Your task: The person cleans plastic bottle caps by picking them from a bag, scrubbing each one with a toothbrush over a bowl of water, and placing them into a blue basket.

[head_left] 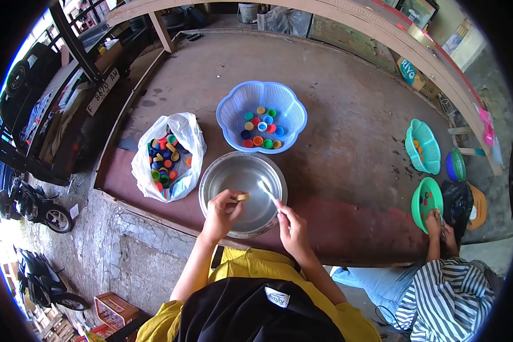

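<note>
Over a metal bowl of clear liquid, my left hand pinches a yellow bottle cap. My right hand grips a white brush by its handle, with its head pointing toward the cap but apart from it. Behind the bowl stands a blue plastic basket with several coloured caps spread on its bottom. To the left, an open white plastic bag holds many mixed caps.
At the table's right end, a person in a striped shirt has both hands at a green basket. A teal basket with orange caps sits behind it, near a black bag. A wooden rail crosses above the table's far side.
</note>
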`<state>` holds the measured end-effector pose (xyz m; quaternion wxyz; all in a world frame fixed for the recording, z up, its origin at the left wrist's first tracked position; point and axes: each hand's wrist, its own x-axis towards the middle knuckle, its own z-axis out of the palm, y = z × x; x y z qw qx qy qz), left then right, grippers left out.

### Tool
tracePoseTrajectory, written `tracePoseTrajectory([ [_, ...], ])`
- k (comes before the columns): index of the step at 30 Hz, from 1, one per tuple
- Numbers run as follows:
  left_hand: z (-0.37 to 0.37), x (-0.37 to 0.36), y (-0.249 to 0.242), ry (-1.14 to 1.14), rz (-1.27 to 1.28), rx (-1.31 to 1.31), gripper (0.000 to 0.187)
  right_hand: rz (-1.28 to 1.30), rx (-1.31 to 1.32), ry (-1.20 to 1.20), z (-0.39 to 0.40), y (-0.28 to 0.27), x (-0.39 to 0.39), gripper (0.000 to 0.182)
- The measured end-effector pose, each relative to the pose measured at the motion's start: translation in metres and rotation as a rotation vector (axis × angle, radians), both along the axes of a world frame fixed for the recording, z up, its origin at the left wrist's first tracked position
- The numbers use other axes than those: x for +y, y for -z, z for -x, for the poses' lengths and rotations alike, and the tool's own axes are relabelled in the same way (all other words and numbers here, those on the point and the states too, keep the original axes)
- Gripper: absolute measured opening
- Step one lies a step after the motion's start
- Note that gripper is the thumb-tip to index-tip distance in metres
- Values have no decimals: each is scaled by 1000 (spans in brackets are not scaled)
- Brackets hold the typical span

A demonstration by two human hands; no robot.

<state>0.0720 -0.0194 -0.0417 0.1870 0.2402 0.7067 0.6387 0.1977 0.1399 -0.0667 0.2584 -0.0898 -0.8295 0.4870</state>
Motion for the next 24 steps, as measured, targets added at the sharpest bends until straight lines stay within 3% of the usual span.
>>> tracePoseTrajectory([
  [2, -3, -2, 4, 36, -62, -136, 20, 240, -140, -112, -7, -13, -11, 32],
  [4, -2, 1, 9, 54, -152, -201, 24, 478, -103, -128, -5, -4, -19, 31],
  [5, -2, 2, 14, 52, -181, -211, 34, 450, -124, -126, -6, -3, -19, 31],
  [12, -4, 4, 15, 45, -392, -423, 49, 375, -92, -121, -3, -5, -27, 32],
  [15, 1, -1, 20, 76, -302, -382, 56, 458, -95, -170, -5, -5, -32, 32],
  [18, 2, -6, 25, 92, -368, -294, 54, 237, -212, -52, -6, -20, -18, 30],
  [19, 1, -5, 24, 65, -400, -302, 50, 176, 4, 41, 0, -19, -17, 29],
  [20, 0, -3, 22, 36, -433, -309, 46, 125, 28, 54, -1, -23, -17, 28],
  [23, -1, -5, 24, 60, -509, -351, 33, -78, -23, -187, -6, -33, -22, 32],
  [24, 0, -6, 27, 90, -533, -370, 29, -69, -54, -130, -5, -32, -21, 33],
])
